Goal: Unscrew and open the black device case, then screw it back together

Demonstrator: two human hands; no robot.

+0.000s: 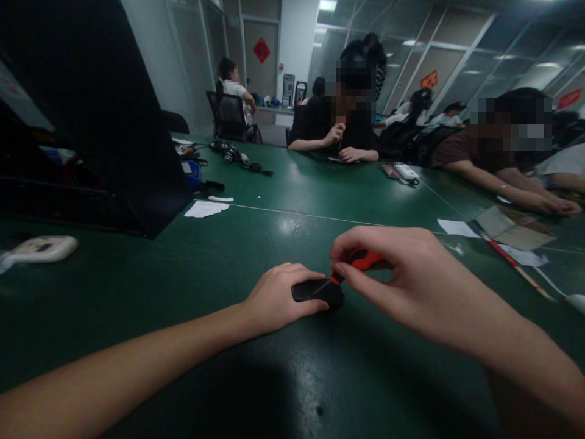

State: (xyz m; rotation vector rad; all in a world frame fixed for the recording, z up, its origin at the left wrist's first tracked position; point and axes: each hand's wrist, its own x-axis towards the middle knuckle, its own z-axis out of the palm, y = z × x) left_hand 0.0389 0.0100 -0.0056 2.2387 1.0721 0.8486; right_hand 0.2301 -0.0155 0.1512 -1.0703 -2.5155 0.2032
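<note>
The fingers [307,276] of the left hand [276,296] lie along the far side of a small black block [304,291], the thumb along its near side, so the hand is clamped on it. The block lies at the middle of the green table [192,286], its right end sticking out past the fingertips. The left forearm reaches in low from the near left, the wrist close to the tabletop.

The right hand [402,259] arches above and to the right, thumb and index finger pinched on the red-and-black handle of a screwdriver [365,260]. Its thin shaft slants down leftward over the block's top; whether the tip touches, I cannot tell. The right forearm slopes up from the near right.

Farther off lie a paper scrap [206,209] on the left and a cardboard piece [512,227] on the right; a person in a dark top [311,127] sits at the far side.
</note>
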